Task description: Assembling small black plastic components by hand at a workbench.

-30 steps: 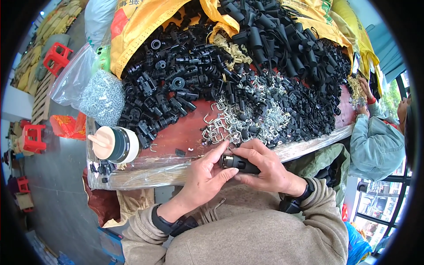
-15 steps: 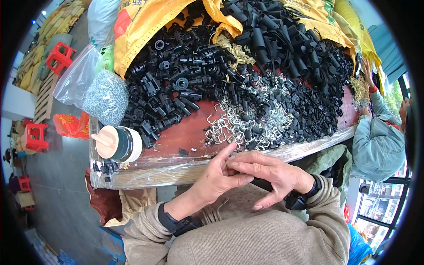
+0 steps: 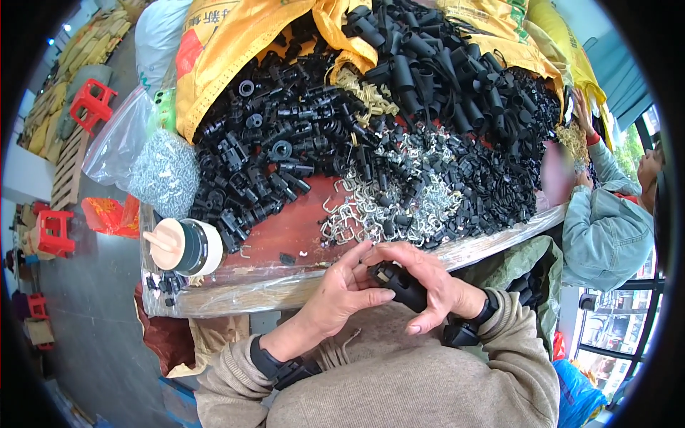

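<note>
In front of my chest, over the table's near edge, a black cylindrical plastic part lies between my two hands. My right hand curves around it from above and the right side. At its left end, the thumb and fingers of my left hand grip it. Just beyond my fingers spread small silvery bent metal hooks mixed with little black pieces. A heap of black ribbed plastic fittings lies farther left, and black tubular parts are piled at the back.
A lidded cup stands at the table's left corner, beside a clear bag of small metal pieces. Yellow woven sacks lean behind the heaps. At right, a person in a pale green jacket reaches toward the table. A green sack hangs near my right arm.
My hands have parted slightly and the right fingers have lifted, so the black cylindrical part now shows between them. The whole view has shifted a little.
</note>
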A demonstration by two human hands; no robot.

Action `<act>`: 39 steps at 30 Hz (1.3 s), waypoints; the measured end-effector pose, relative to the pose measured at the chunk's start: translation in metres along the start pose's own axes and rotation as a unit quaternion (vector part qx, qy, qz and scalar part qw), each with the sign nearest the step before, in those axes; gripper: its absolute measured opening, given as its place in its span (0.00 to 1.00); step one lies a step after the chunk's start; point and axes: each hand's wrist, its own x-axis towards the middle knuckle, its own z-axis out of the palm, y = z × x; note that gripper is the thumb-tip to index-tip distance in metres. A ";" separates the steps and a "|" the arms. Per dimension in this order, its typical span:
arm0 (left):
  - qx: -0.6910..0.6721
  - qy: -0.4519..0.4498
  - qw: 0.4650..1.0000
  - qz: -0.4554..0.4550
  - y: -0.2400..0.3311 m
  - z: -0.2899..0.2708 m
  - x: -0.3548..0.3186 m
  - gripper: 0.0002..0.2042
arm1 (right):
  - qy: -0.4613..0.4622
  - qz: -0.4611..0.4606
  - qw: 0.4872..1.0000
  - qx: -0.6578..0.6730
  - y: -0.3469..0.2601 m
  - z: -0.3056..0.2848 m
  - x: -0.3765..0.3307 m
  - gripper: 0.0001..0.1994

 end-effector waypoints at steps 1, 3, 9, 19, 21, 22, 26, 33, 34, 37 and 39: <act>0.000 0.001 1.000 -0.004 0.001 0.000 0.000 0.32 | 0.002 -0.003 1.000 -0.006 0.001 0.001 -0.001 0.48; 0.001 0.006 1.000 -0.014 0.002 0.000 -0.002 0.31 | 0.027 0.032 0.996 0.079 0.002 0.006 -0.004 0.49; -0.004 -0.013 1.000 -0.010 0.002 -0.001 -0.001 0.37 | 0.079 0.100 0.963 0.235 -0.007 0.012 -0.001 0.50; -0.002 0.019 0.998 -0.066 -0.002 -0.002 -0.004 0.35 | 0.153 0.133 0.978 0.058 -0.011 -0.001 -0.014 0.28; 0.063 0.050 0.997 -0.017 0.007 -0.008 -0.007 0.34 | 0.206 0.192 0.960 -0.011 -0.018 -0.017 -0.029 0.23; 0.129 0.080 0.988 0.038 0.014 -0.014 -0.010 0.33 | 0.237 0.214 0.946 -0.052 -0.022 -0.027 -0.041 0.21; 0.444 0.214 0.848 0.196 0.030 -0.044 -0.023 0.27 | 0.206 0.405 0.864 -0.217 -0.049 -0.068 -0.121 0.20; 0.559 0.185 0.778 0.218 0.040 -0.030 -0.016 0.21 | 0.062 0.401 0.818 -0.408 -0.066 -0.077 -0.128 0.14; 0.562 0.166 0.779 0.221 0.038 -0.028 -0.012 0.20 | 0.082 0.354 0.833 -0.417 -0.059 -0.075 -0.106 0.15; 0.560 0.143 0.790 0.203 0.032 -0.021 -0.012 0.20 | 0.081 0.142 0.857 -0.489 -0.018 -0.069 -0.030 0.16; 0.560 0.126 0.795 0.198 0.028 -0.017 -0.010 0.20 | 0.020 0.117 0.842 -0.527 0.018 -0.067 -0.005 0.16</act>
